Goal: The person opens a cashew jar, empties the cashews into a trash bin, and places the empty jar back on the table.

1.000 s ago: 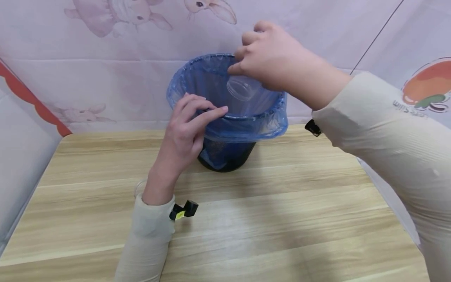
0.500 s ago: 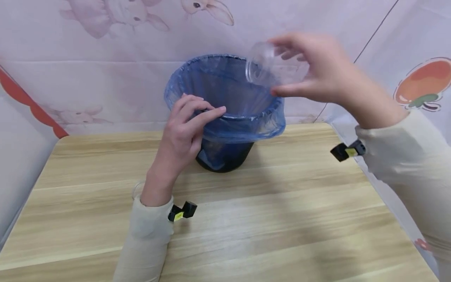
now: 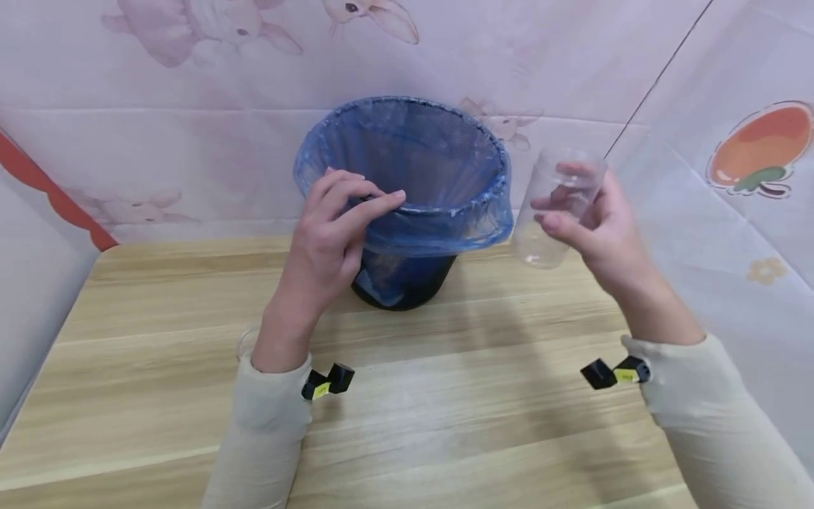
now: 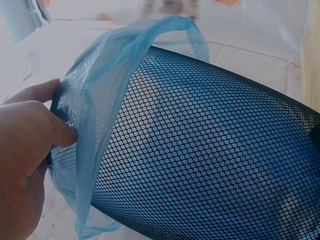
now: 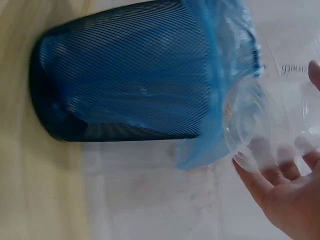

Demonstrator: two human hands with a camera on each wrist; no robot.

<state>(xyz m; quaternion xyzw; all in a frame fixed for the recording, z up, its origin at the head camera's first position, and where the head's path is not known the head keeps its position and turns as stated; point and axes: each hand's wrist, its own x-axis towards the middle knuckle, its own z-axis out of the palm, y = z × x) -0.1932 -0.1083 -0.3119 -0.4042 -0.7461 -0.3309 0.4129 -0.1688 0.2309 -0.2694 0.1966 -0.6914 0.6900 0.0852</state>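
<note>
A black mesh trash bin (image 3: 407, 283) stands at the back of the table, lined with a blue plastic bag (image 3: 439, 230) folded over its rim. My left hand (image 3: 333, 233) pinches the bin's near left rim through the bag; in the left wrist view the thumb lies outside the mesh. To the right of the bin, my right hand (image 3: 610, 240) holds a clear plastic cup (image 3: 540, 240) above the table, fingers behind it and thumb in front. The cup is slightly tilted, and I see nothing inside it. The right wrist view shows the same cup (image 5: 250, 125) close to the bag's edge.
Partly hidden behind my left wrist, a clear round rim (image 3: 244, 343) lies on the wooden table (image 3: 445, 424). A printed fabric backdrop (image 3: 222, 141) with rabbits rises right behind the bin.
My right hand has drawn the clear cup out of the bin's mouth, moved it right and down, and turned it from mouth-down to nearly upright. My left hand has stayed on the rim.
</note>
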